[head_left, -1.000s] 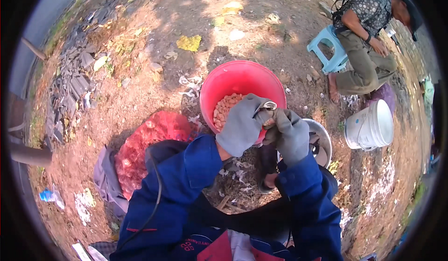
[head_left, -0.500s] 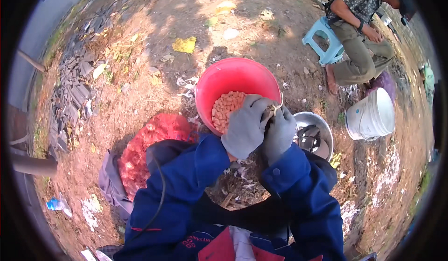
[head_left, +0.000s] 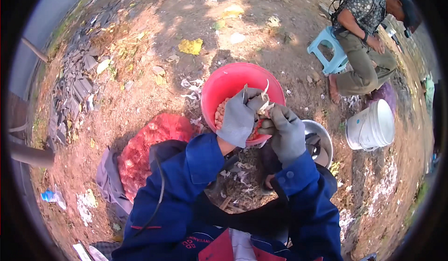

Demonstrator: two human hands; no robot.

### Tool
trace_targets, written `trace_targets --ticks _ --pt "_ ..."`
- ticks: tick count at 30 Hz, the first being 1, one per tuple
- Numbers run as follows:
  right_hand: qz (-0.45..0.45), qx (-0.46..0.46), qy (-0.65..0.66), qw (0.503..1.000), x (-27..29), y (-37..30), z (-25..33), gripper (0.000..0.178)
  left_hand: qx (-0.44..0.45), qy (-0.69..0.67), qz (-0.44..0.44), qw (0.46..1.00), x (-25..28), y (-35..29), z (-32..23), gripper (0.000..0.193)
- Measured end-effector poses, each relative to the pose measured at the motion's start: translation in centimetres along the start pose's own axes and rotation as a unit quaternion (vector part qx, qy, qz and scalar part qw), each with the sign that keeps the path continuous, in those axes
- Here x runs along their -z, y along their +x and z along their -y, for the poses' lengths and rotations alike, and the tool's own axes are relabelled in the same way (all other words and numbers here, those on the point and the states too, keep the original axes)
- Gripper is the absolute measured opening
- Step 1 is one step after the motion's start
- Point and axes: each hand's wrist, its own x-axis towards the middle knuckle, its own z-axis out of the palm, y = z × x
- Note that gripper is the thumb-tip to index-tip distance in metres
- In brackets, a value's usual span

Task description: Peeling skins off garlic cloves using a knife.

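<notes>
Both my hands wear grey gloves and meet over the near rim of a red basin [head_left: 224, 81] that holds pale orange peeled bulbs [head_left: 219, 116]. My left hand [head_left: 238, 118] is closed, and a thin dark blade [head_left: 245, 92] sticks up from its fingers. My right hand [head_left: 287, 132] is closed on a small bulb [head_left: 262, 109]. A strip of pale skin [head_left: 266, 87] curls up from that bulb between the two hands. Blue sleeves cover both forearms.
A red mesh sack [head_left: 149, 139] of bulbs lies on the dirt to my left. A metal bowl [head_left: 324, 142] and a white bucket [head_left: 373, 125] stand to my right. Pale peelings [head_left: 238, 177] litter the ground below my hands. Another person [head_left: 364, 41] sits on a light blue stool [head_left: 329, 55].
My hands have stayed together over the basin's near rim while turning the bulb. A strip of pale skin now stands up between them.
</notes>
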Motion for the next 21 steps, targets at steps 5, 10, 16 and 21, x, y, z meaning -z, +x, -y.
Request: trace_targets --ticks 5,10,16,21 --pt "0.019 -0.006 0.037 0.999 -0.3 0.6 -0.8 0.029 0.080 -0.090 0.004 0.993 0.8 0.5 -0.3 0.019" --pt "-0.003 0.010 0.031 0.999 -0.2 0.8 -0.5 0.026 0.130 -0.176 -0.050 0.975 2.3 1.4 -1.2 0.020" --pt "0.007 0.039 0.054 0.998 1.0 1.4 -0.6 0.026 0.115 -0.129 -0.018 0.985 3.3 1.1 -2.4 0.019" --pt "0.015 0.033 0.054 0.998 0.7 1.2 -0.3 0.026 0.098 -0.043 0.052 0.993 3.2 0.6 -1.8 0.016"
